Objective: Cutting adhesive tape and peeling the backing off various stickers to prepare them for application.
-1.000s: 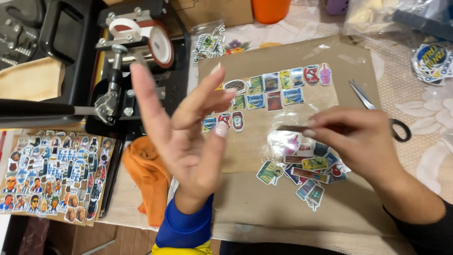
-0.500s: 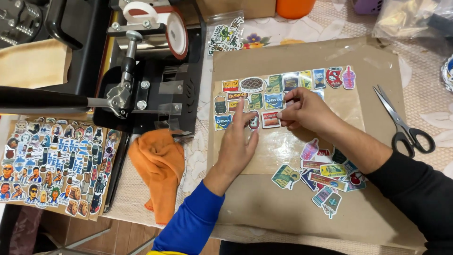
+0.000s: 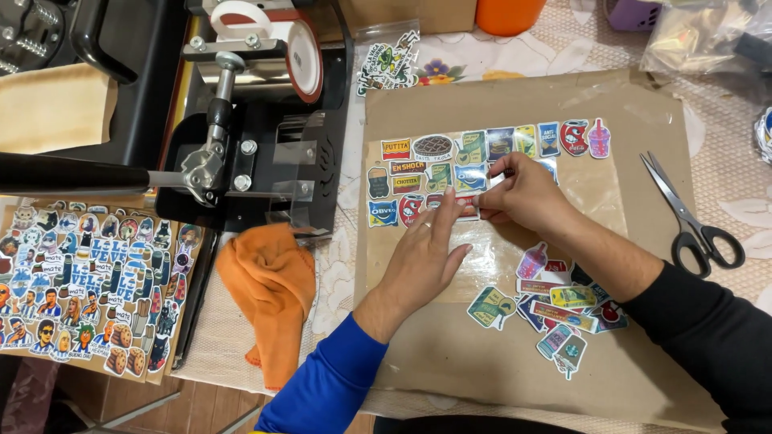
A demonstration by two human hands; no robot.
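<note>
A single head-worn camera looks steeply down from close above the counter, facing away from the wearer, whose forearms enter from the bottom edge; no second view shares the scene.

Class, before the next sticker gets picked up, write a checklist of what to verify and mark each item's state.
1. Sticker being placed is held by both hands: ok, left hand and right hand on it.
2. It sits in line with the sticker rows: cannot tell.
3. Clear sheet has free space: ok.
4. Loose sticker pile lies nearby: ok.
5. Scissors are away from the hands: ok.
</note>
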